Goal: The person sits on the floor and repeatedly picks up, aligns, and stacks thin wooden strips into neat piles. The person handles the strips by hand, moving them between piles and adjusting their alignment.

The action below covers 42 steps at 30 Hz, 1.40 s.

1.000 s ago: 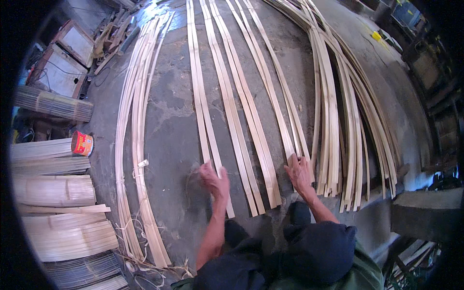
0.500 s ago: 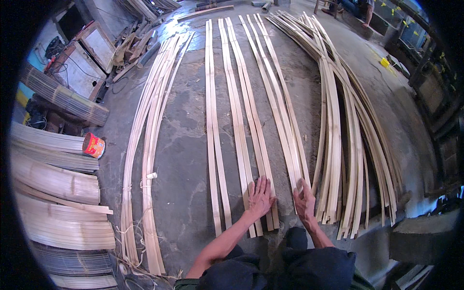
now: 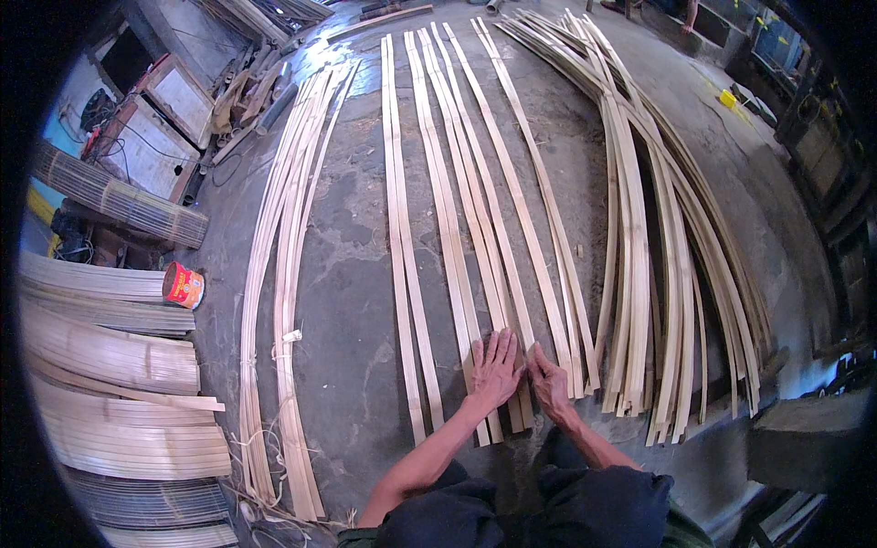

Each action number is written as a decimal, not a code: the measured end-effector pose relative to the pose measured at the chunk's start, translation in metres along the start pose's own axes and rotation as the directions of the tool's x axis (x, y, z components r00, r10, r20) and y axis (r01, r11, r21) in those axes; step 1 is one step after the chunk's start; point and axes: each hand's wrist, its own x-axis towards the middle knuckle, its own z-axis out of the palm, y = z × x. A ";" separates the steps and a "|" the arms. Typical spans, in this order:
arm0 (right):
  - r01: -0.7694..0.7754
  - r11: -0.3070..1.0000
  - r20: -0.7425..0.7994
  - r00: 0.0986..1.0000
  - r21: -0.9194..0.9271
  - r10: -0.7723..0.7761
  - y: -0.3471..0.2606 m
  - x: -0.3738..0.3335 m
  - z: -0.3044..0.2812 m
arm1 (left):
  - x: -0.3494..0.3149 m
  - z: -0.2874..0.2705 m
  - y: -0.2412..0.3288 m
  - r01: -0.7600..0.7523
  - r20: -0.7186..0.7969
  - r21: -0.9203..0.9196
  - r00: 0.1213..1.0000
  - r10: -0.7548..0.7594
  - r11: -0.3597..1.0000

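Concrete floor [image 3: 356,301] carries few separated bamboo strips [image 3: 457,228]; left hand [image 3: 494,363] and right hand [image 3: 549,379] press them, fingers flat, grasping nothing. Large bundle [image 3: 658,274] seems unsorted.

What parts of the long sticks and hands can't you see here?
Head view only:
- Strips under the left hand and right hand: the palms cover them.
- Far ends of the middle strips: bent and too small near the top edge.
- Bottom of the left bundle: lost in loose fibres.
- Red can: print too small.
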 end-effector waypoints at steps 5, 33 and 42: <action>0.013 1.000 0.017 1.000 0.009 -0.013 0.016 0.001 0.007 | -0.001 -0.003 0.000 -0.003 0.005 0.005 1.000 0.003 1.000; 0.340 0.936 -0.108 0.931 -0.096 -0.349 -0.047 -0.021 0.003 | 0.000 0.009 -0.008 0.031 0.033 -0.060 0.999 -0.029 0.998; -0.058 0.996 0.047 0.997 0.062 0.055 -0.044 -0.012 0.045 | -0.004 -0.024 -0.042 0.137 -0.173 -0.049 0.974 -0.143 0.989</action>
